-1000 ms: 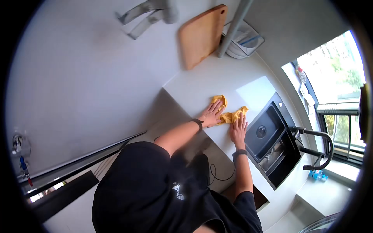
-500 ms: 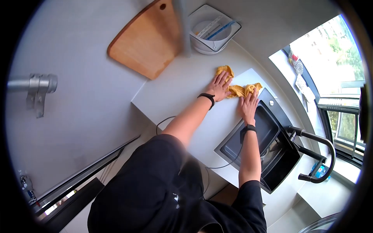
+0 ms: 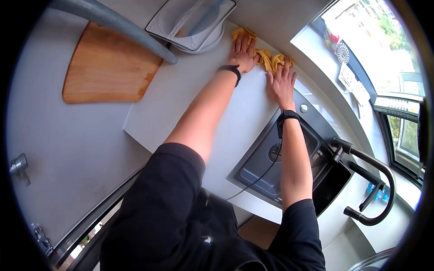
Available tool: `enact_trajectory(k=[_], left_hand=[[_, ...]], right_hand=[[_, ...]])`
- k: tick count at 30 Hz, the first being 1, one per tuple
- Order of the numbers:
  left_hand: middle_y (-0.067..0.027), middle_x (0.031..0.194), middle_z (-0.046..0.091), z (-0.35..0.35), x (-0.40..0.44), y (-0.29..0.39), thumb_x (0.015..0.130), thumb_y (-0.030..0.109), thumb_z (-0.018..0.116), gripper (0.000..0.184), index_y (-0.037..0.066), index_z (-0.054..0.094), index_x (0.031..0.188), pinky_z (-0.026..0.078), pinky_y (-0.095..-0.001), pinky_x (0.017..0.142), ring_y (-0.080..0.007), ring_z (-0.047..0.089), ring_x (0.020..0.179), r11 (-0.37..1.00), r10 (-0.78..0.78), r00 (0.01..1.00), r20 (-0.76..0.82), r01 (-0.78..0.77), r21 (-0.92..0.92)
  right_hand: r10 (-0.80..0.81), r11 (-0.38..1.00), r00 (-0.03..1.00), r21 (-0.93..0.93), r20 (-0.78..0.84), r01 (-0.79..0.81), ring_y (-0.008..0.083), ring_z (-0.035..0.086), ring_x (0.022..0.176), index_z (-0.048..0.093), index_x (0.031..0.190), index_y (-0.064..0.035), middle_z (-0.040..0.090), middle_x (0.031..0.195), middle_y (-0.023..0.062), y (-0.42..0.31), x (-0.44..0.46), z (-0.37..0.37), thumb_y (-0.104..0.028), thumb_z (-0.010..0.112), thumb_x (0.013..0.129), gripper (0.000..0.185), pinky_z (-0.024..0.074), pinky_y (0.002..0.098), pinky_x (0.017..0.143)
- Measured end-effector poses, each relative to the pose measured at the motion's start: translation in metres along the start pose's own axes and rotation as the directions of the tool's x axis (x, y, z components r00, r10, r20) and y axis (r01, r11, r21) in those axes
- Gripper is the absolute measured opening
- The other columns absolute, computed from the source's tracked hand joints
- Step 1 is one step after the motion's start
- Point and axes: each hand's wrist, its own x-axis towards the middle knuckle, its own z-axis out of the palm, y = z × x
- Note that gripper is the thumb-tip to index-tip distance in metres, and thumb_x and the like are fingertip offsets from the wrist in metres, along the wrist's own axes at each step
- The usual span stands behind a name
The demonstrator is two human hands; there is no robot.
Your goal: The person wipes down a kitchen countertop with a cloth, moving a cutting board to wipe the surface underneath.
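Observation:
A crumpled yellow cloth (image 3: 266,62) stretches across the white countertop (image 3: 199,81) near the wall at the back corner. My left hand (image 3: 244,58) lies flat over the cloth's left part with fingers spread. On the cloth's right end rest the outstretched fingertips of my right hand (image 3: 282,86), its palm over the counter just behind the sink. Both hands press from above, with no fingers curled around the fabric. Each wrist wears a black band.
A dark sink (image 3: 257,171) with a black curved faucet (image 3: 384,180) lies to the right. A wooden cutting board (image 3: 108,67) and a white basin (image 3: 199,43) stand at the left. A grey pipe (image 3: 122,22) crosses above the board. A thin cable (image 3: 255,181) hangs over the sink.
Both hands have slid the cloth farther forward over the counter, toward the back wall. The view has shifted, bringing the pipe across the cutting board.

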Motion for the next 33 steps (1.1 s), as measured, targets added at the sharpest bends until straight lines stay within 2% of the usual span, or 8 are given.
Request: enact_trajectory(k=[6,9,10,13,17,19,29,33], left_hand=[[-0.0181,0.167,0.006,0.007,0.006,0.009,0.102,0.048,0.035,0.074,0.010,0.011,0.160,0.000,-0.0487,0.124,-0.0375,-0.003,0.154,0.995,-0.050,0.992,-0.115,0.039,-0.094],[-0.0181,0.167,0.006,0.015,-0.021,0.018,0.101,0.045,0.035,0.072,0.011,0.010,0.161,0.000,-0.0478,0.124,-0.0370,-0.004,0.154,0.999,0.006,0.999,-0.047,-0.009,-0.051],[-0.0162,0.167,0.007,0.017,-0.038,0.021,0.101,0.042,0.034,0.070,0.013,0.012,0.161,-0.001,-0.0472,0.124,-0.0358,-0.004,0.154,1.000,0.018,1.000,-0.005,-0.018,0.021],[-0.0116,0.168,0.005,0.022,-0.092,0.015,0.101,0.038,0.034,0.066,0.014,0.017,0.160,0.000,-0.0462,0.125,-0.0328,-0.005,0.154,0.989,0.066,0.997,-0.040,-0.070,-0.132],[-0.0144,0.167,0.005,0.022,-0.176,-0.005,0.100,0.038,0.036,0.067,0.014,0.019,0.160,0.001,-0.0460,0.125,-0.0329,-0.004,0.154,0.993,0.119,0.993,-0.020,-0.119,-0.018],[-0.0200,0.165,0.009,0.032,-0.224,-0.022,0.096,0.039,0.048,0.073,0.011,0.021,0.158,0.005,-0.0486,0.125,-0.0376,0.001,0.153,0.980,0.155,0.986,-0.066,-0.162,-0.117],[-0.0195,0.163,0.019,0.056,-0.466,-0.055,0.097,0.037,0.050,0.067,0.010,0.030,0.156,0.013,-0.0509,0.123,-0.0377,0.009,0.153,0.978,0.143,0.979,-0.143,-0.162,-0.135],[-0.0169,0.164,0.020,0.055,-0.523,-0.027,0.090,0.016,0.058,0.069,0.009,0.035,0.154,0.015,-0.0444,0.126,-0.0327,0.012,0.154,0.989,0.142,0.986,-0.083,-0.139,0.046]], right_hand=[[0.011,0.999,0.998,-0.033,-0.057,-0.013,0.0422,0.026,0.146,0.046,0.138,-0.0007,0.025,0.160,0.0165,0.001,0.002,0.013,-0.043,0.049,0.099,0.057,0.0232,0.0659,0.114],[-0.028,0.996,0.995,-0.084,-0.094,0.020,0.0420,0.026,0.146,0.049,0.136,0.0000,0.025,0.160,0.0164,-0.013,-0.017,0.019,-0.041,0.050,0.099,0.056,0.0254,0.0662,0.113],[-0.034,0.997,0.997,-0.076,-0.069,0.029,0.0420,0.024,0.147,0.050,0.136,0.0010,0.025,0.160,0.0158,-0.022,-0.030,0.017,-0.039,0.050,0.099,0.055,0.0270,0.0655,0.112],[-0.074,0.997,0.993,-0.041,-0.088,0.071,0.0416,0.021,0.148,0.049,0.138,0.0015,0.025,0.160,0.0153,-0.045,-0.067,0.012,-0.037,0.049,0.099,0.055,0.0274,0.0647,0.112],[-0.116,0.993,0.993,0.012,0.002,0.116,0.0406,0.019,0.150,0.048,0.139,0.0032,0.024,0.161,0.0158,-0.087,-0.134,-0.009,-0.035,0.050,0.099,0.054,0.0242,0.0608,0.116],[-0.177,0.984,0.984,0.041,0.015,0.176,0.0404,0.017,0.151,0.048,0.138,0.0040,0.023,0.161,0.0163,-0.109,-0.171,-0.015,-0.033,0.050,0.100,0.054,0.0213,0.0591,0.117],[-0.322,0.946,0.932,0.096,0.166,0.310,0.0410,0.016,0.151,0.047,0.141,0.0048,0.022,0.163,0.0166,-0.215,-0.355,-0.058,-0.033,0.053,0.098,0.057,0.0187,0.0548,0.120],[-0.391,0.918,0.910,0.126,0.137,0.376,0.0419,0.019,0.150,0.046,0.140,0.0048,0.025,0.161,0.0182,-0.217,-0.411,-0.075,-0.027,0.058,0.096,0.056,0.0226,0.0529,0.119]])
